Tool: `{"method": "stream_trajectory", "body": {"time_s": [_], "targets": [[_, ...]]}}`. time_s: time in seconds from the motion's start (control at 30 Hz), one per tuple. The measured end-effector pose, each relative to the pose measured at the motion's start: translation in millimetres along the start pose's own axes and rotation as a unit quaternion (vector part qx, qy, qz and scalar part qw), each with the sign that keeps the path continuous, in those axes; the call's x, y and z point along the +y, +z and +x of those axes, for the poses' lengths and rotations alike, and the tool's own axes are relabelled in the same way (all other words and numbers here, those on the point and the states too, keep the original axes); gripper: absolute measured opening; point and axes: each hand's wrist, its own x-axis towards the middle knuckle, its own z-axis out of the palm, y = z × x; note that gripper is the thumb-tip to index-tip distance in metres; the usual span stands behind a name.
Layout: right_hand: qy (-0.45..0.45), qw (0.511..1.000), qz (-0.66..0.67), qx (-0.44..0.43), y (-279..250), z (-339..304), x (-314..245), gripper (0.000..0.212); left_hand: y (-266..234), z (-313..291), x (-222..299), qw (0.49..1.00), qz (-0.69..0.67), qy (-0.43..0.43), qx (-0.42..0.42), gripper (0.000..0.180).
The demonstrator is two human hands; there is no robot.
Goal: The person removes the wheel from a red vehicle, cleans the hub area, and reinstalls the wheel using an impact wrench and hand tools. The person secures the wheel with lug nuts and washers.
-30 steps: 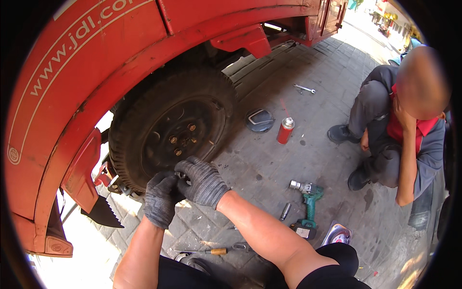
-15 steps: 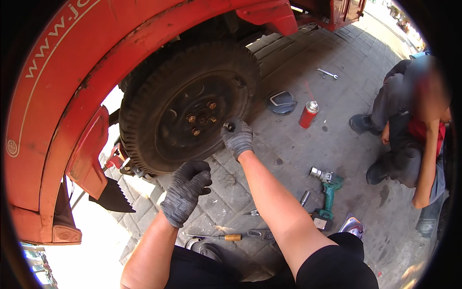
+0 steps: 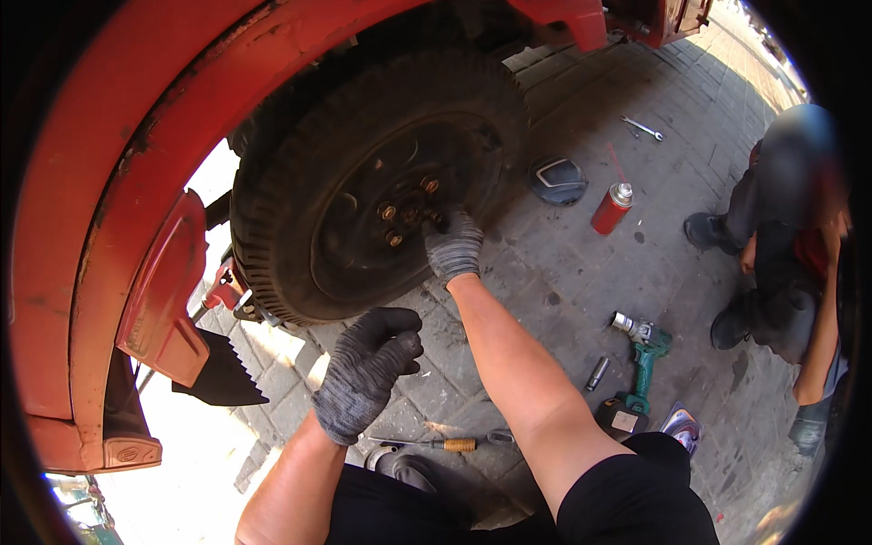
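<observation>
My right hand (image 3: 453, 243), in a grey knit glove, reaches to the wheel hub. Its fingers are pinched on a small dark wheel nut (image 3: 441, 221), partly hidden by the glove. The black wheel (image 3: 350, 259) stands in the red wheel arch, with several brass-coloured nuts (image 3: 388, 212) around its hub. My left hand (image 3: 361, 374), gloved in the same grey, is held in front of the tyre, touching nothing outside it. Its fingers are curled in, and whatever lies inside the palm is hidden.
On the paving lie a green impact wrench (image 3: 643, 363), a loose socket (image 3: 598, 373), a screwdriver (image 3: 454, 445) and a spanner (image 3: 642, 128). A red spray can (image 3: 612, 210) stands beside a dark round cap (image 3: 557, 181). A person (image 3: 772, 263) crouches at right. A red jack (image 3: 224, 286) sits behind the tyre.
My right hand has brought the nut from beside the rim to the hub's studs. The view has shifted, so the surroundings sit farther right. The left hand stays curled.
</observation>
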Motion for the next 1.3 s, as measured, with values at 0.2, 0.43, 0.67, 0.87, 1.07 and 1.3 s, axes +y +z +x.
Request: {"method": "stream_trajectory", "body": {"time_s": [0.2,0.43,0.67,0.87,1.07,1.3], "targets": [[0.011,1.000,0.002,0.009,1.2,-7.3,-0.7,0.026,0.0,-2.9,2.1,1.000,0.009,0.003,-0.008,0.034],[0.018,0.999,0.031,-0.003,2.8,-6.4,2.6,0.029,-0.9,-5.5,4.3,1.000,0.020,0.005,-0.008,0.038],[0.003,0.999,-0.016,-0.030,-1.8,-4.0,2.1,0.028,-0.2,-5.1,3.1,1.000,0.010,0.010,-0.014,0.040],[0.005,1.000,-0.008,-0.016,-10.5,-11.1,-3.9,0.031,-0.7,-4.5,4.6,1.000,-0.015,0.003,-0.020,0.032],[0.088,0.963,-0.186,-0.175,-28.6,-0.2,-12.6,0.033,-2.2,-5.8,5.8,0.999,0.023,0.012,-0.018,0.037],[0.020,0.866,-0.290,-0.406,-29.9,9.3,-19.1,0.043,-0.9,-6.7,6.2,1.000,0.016,0.012,-0.021,0.037]]}}
